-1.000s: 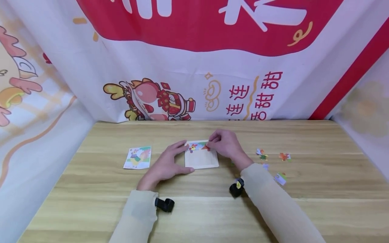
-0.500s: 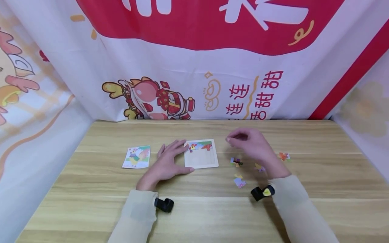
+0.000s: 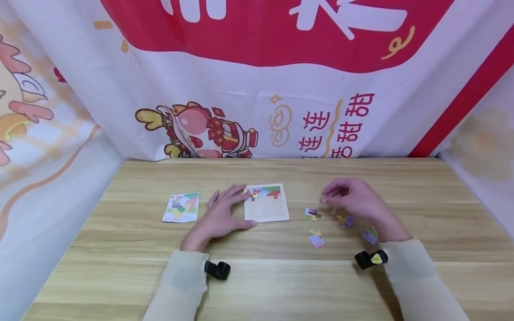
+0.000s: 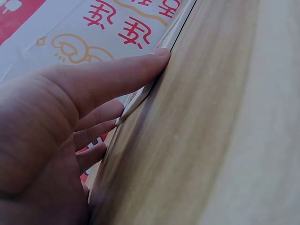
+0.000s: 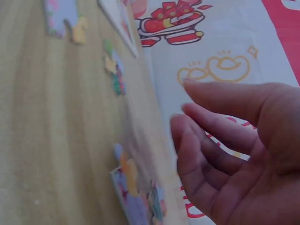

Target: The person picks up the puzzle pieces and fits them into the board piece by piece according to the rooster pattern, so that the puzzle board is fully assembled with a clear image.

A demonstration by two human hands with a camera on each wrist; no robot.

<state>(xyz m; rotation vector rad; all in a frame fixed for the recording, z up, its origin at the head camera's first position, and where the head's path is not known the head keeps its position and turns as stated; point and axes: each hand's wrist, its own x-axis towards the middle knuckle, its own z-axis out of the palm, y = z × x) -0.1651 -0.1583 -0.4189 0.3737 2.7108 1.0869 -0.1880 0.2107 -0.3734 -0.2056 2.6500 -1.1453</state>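
Observation:
My left hand (image 3: 221, 214) rests spread at the left side of a small pale puzzle tray (image 3: 267, 214); its thumb lies along the near edge and its fingertips touch the far-left corner. Joined colourful pieces (image 3: 265, 192) line the tray's far row, while bare wood shows below them. Over the table to the right hovers my right hand (image 3: 355, 198), thumb and fingers loosely bent, with a gap and nothing between them in the right wrist view. Nearest to it lies a yellow-and-purple puzzle piece (image 3: 345, 220).
Other loose puzzle pieces lie nearby: a multicoloured one (image 3: 312, 213), a lilac one (image 3: 317, 240) and one by the right wrist (image 3: 369, 235). A picture card (image 3: 181, 207) lies left of the left hand. A printed cloth (image 3: 257, 111) hangs behind the wooden table (image 3: 265, 285).
My right hand has left the tray's far-right corner and moved right, above the loose pieces. A red-brown piece now shows uncovered in that corner. My left hand stays in place.

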